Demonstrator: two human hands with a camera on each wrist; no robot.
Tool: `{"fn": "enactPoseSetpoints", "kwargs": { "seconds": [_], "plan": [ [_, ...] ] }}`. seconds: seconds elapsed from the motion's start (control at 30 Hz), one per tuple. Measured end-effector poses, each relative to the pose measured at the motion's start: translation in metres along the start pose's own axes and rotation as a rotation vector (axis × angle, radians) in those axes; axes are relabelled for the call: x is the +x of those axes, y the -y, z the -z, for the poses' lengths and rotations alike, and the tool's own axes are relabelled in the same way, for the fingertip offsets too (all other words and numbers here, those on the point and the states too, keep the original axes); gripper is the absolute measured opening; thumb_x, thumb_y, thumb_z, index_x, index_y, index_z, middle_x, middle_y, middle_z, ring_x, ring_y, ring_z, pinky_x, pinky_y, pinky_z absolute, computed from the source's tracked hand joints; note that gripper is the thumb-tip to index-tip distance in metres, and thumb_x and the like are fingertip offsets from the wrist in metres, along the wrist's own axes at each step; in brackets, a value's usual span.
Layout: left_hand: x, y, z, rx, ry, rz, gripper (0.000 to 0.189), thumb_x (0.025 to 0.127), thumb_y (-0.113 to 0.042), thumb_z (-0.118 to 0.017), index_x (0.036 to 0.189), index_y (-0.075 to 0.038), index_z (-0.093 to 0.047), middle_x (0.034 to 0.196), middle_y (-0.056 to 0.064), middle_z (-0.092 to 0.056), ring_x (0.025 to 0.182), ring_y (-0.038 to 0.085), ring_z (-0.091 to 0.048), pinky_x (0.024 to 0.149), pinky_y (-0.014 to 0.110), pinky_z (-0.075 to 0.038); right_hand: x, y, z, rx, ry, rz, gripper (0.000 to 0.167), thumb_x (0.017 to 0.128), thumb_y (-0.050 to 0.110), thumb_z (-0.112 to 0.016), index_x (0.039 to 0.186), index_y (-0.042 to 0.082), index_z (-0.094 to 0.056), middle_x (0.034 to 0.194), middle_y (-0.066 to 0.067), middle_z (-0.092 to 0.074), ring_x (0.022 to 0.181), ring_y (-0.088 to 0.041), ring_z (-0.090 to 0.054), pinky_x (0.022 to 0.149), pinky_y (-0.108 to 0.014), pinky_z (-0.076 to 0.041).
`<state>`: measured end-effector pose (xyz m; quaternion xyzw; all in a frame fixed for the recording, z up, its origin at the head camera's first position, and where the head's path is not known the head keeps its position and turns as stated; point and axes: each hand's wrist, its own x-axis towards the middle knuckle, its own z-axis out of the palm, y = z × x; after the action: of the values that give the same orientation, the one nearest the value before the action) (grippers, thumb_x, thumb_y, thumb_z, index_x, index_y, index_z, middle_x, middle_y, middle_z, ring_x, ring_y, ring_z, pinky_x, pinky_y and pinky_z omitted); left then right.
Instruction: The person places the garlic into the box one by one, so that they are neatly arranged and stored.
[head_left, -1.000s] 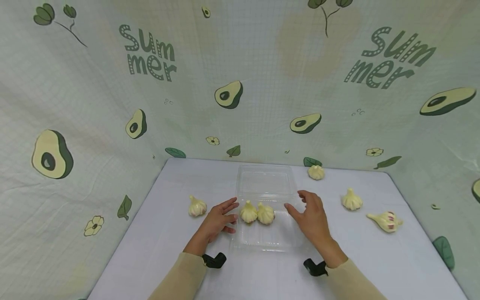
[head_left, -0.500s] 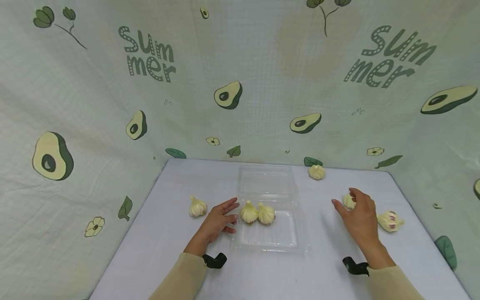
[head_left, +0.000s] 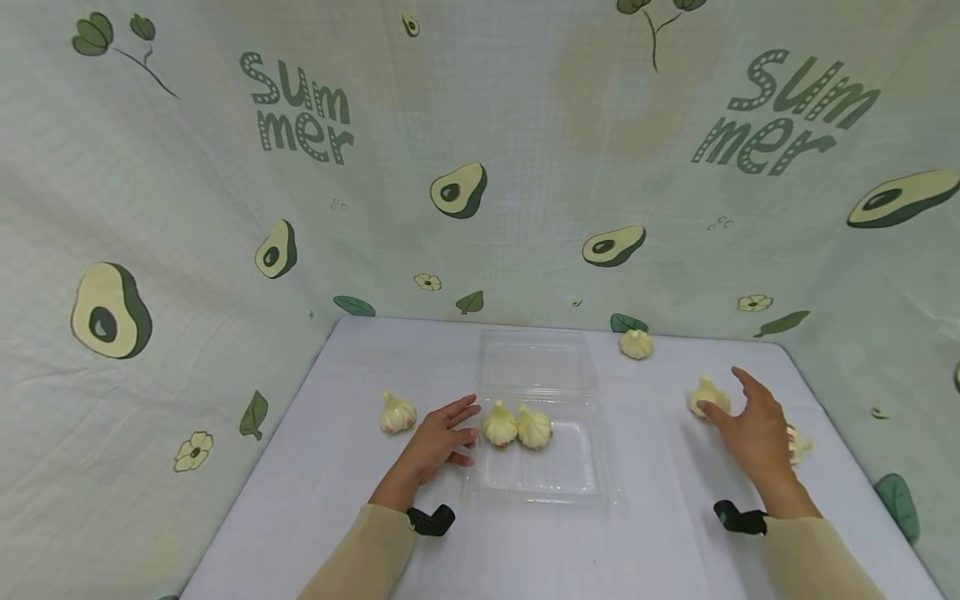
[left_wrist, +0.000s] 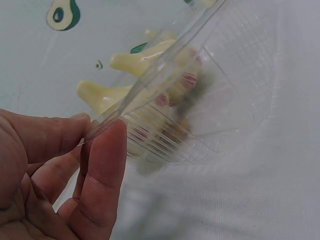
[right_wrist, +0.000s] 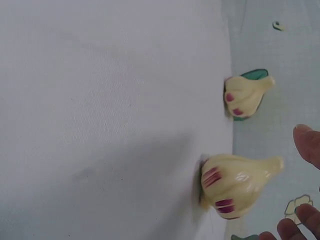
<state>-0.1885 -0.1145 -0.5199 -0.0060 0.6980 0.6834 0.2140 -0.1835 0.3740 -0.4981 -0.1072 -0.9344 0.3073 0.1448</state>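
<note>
On a white table (head_left: 285, 500), a clear, rectangular, hinged plastic box (head_left: 558, 477) stands open, its see-through lid (head_left: 532, 362) lying back at twelve o'clock. Inside the base, toward eleven o'clock, a glossy cream garlic bulb (head_left: 500, 425) and a matching second bulb (head_left: 535, 429) sit side by side, necks up; the nearer half holds none. The left hand (head_left: 435, 446), at the box's nine o'clock side, pinches its thin rim between thumb and finger. The right hand (head_left: 753, 429) is wide, holding nothing, beside a cream, purple-streaked garlic bulb (head_left: 705, 393) between two and three o'clock of the box; thumb and bulb look apart. The step in hand seems to be reaching for that bulb; the next move likely calls for closing round it. Outside the box, another cream bulb (head_left: 637, 344) stands between one and two o'clock, a partly hidden one (head_left: 798, 444) lies at three, and a pale one (head_left: 397, 414) stands between nine and ten.
</note>
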Motion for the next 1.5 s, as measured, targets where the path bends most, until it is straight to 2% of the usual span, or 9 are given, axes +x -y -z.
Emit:
{"fn": "enactPoseSetpoints", "kwargs": {
  "seconds": [0.13,0.27,0.47,0.67,0.87,1.1,1.27,1.5],
  "plan": [
    [0.000,0.001,0.000,-0.006,0.005,-0.004,0.068,0.102,-0.003,-0.066,0.164,-0.015,-0.040,0.166,0.015,-0.044,0.089,0.016,-0.062,0.063,0.029,-0.063,0.007,-0.009,-0.003,0.003,0.037,-0.032,0.083,0.100,0.026,-0.074,0.163,-0.002,-0.028,0.160,-0.040,-0.033,0.140,-0.062,-0.036,0.113,-0.075,-0.031],
    [0.000,0.001,0.000,-0.009,0.005,-0.006,0.068,0.102,-0.002,-0.065,0.164,-0.014,-0.039,0.166,0.016,-0.044,0.088,0.015,-0.061,0.062,0.029,-0.063,0.013,-0.016,-0.008,0.020,0.112,-0.095,0.085,0.101,0.026,-0.071,0.165,-0.002,-0.022,0.164,-0.039,-0.026,0.146,-0.062,-0.028,0.117,-0.075,-0.027],
    [-0.001,0.000,-0.001,-0.003,0.000,-0.011,0.068,0.102,-0.002,-0.065,0.164,-0.013,-0.039,0.165,0.016,-0.044,0.088,0.015,-0.062,0.062,0.029,-0.063,0.019,-0.023,-0.017,0.024,0.184,-0.140,0.087,0.101,0.029,-0.069,0.165,-0.003,-0.019,0.155,-0.045,-0.034,0.140,-0.063,-0.037,0.112,-0.073,-0.034],
    [-0.001,0.001,-0.001,-0.004,0.005,-0.013,0.068,0.102,-0.002,-0.065,0.164,-0.014,-0.039,0.166,0.016,-0.043,0.088,0.015,-0.062,0.062,0.029,-0.063,0.017,-0.022,-0.025,0.042,0.188,-0.141,0.082,0.101,0.025,-0.069,0.162,-0.007,-0.024,0.152,-0.044,-0.039,0.137,-0.062,-0.040,0.112,-0.071,-0.035],
    [-0.001,0.002,-0.001,-0.009,0.004,-0.012,0.068,0.102,-0.002,-0.066,0.164,-0.014,-0.039,0.166,0.016,-0.044,0.088,0.015,-0.062,0.062,0.029,-0.063,0.016,-0.019,-0.029,0.046,0.185,-0.154,0.071,0.100,0.023,-0.069,0.154,-0.011,-0.037,0.147,-0.045,-0.043,0.131,-0.062,-0.044,0.106,-0.071,-0.039],
    [-0.001,0.002,-0.001,-0.010,0.002,-0.012,0.069,0.102,-0.003,-0.066,0.164,-0.014,-0.039,0.165,0.015,-0.044,0.089,0.016,-0.062,0.063,0.029,-0.063,0.013,-0.013,-0.032,0.078,0.216,-0.164,0.081,0.101,0.038,-0.069,0.154,-0.011,-0.033,0.148,-0.042,-0.044,0.130,-0.057,-0.047,0.104,-0.067,-0.043],
    [0.000,0.002,0.000,-0.013,0.008,-0.012,0.069,0.102,-0.004,-0.067,0.164,-0.015,-0.039,0.165,0.015,-0.044,0.089,0.016,-0.062,0.063,0.029,-0.063,0.006,-0.002,-0.038,0.101,0.194,-0.116,0.086,0.100,0.044,-0.070,0.156,-0.010,-0.034,0.144,-0.040,-0.048,0.126,-0.053,-0.050,0.098,-0.063,-0.046],
    [0.000,0.002,0.000,-0.015,0.016,-0.015,0.069,0.102,-0.004,-0.067,0.164,-0.015,-0.039,0.166,0.015,-0.043,0.089,0.016,-0.062,0.062,0.029,-0.063,-0.005,0.019,-0.043,0.109,0.185,-0.057,0.084,0.099,0.043,-0.073,0.154,-0.010,-0.037,0.141,-0.038,-0.051,0.123,-0.052,-0.053,0.098,-0.063,-0.048]
  ]
}}
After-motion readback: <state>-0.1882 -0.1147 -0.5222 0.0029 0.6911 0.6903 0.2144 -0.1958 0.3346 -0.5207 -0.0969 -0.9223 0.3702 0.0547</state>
